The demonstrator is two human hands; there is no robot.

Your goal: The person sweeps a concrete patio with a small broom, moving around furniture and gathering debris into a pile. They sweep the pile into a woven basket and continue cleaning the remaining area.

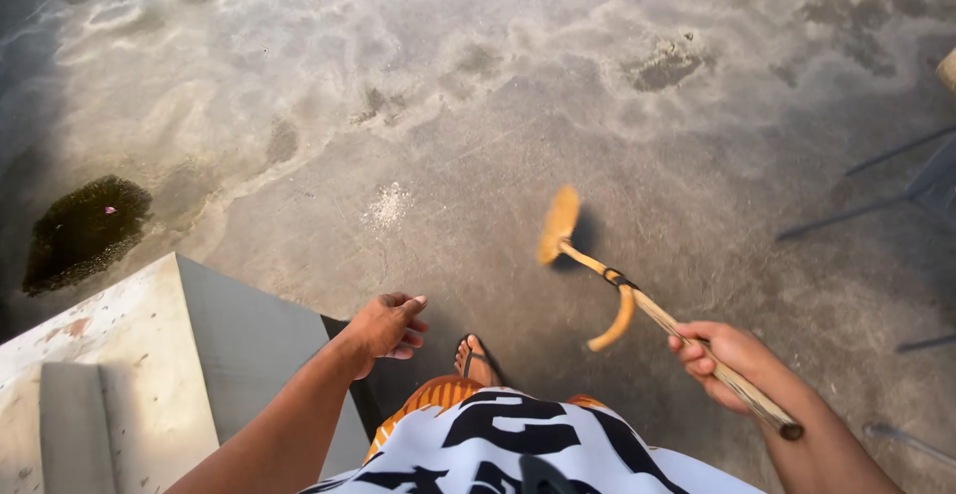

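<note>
Broom (617, 285) slants up-left from the gripping right hand (722, 360), head low near the floor; left hand (386, 327) loosely curled, empty.

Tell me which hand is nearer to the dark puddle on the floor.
Left. The left hand hangs empty, to the right of the dark puddle; the right hand, gripping the broom, is much farther right.

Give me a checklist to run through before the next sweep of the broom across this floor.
1. Right hand grips the broom handle: ok.
2. Broom head touching the floor: cannot tell, it is blurred.
3. Left hand free and empty: ok.
4. Pale dust patch lies left of the broom head, unswept: not ok.
5. Floor dry: not ok, dark wet patch at far left.
6. Foot apart from the broom head: ok.
</note>
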